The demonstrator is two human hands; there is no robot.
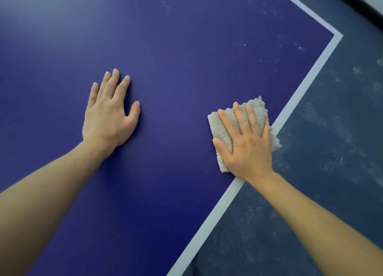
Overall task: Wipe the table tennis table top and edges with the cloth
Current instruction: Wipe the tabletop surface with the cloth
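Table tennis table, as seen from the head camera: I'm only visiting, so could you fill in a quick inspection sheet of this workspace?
Surface: blue table with a white edge line; pale specks and smears near the far corner.
Job's things: folded beige cloth, flat on the table and lying across the edge line.
Clutter: nothing seen.
Hands: left hand flat on the bare table, fingers straight; right hand presses flat on the cloth.
Cables: nothing seen.
Surroundings: dark, dusty, scuffed floor beyond the edge; a dark strip at the top right.
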